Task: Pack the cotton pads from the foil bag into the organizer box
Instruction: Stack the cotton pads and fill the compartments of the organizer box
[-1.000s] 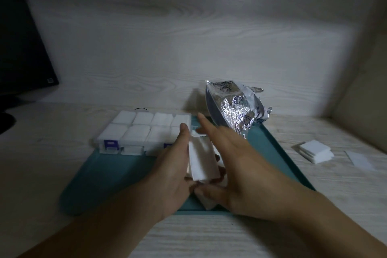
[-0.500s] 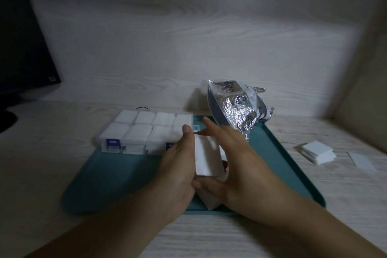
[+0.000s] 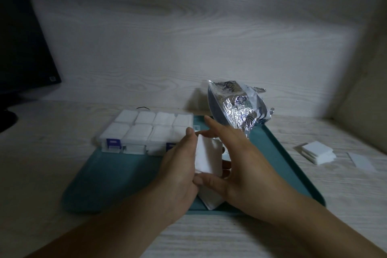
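A clear organizer box (image 3: 144, 130) with blue latches sits at the back left of a teal tray (image 3: 117, 176); its compartments hold white cotton pads. The crumpled foil bag (image 3: 236, 109) stands at the tray's back right. Over the tray's middle, my left hand (image 3: 178, 172) and my right hand (image 3: 236, 161) hold a stack of white cotton pads (image 3: 208, 156) between them, my right thumb under the stack's near edge. More white pads (image 3: 210, 200) lie on the tray beneath my hands, partly hidden.
A small pile of cotton pads (image 3: 318, 152) and a single flat white piece (image 3: 361, 161) lie on the wooden desk right of the tray. A dark monitor (image 3: 23, 48) stands at the far left. A wooden wall rises behind.
Both hands have closed in on the pad stack and lifted it more upright, shifting slightly toward the box.
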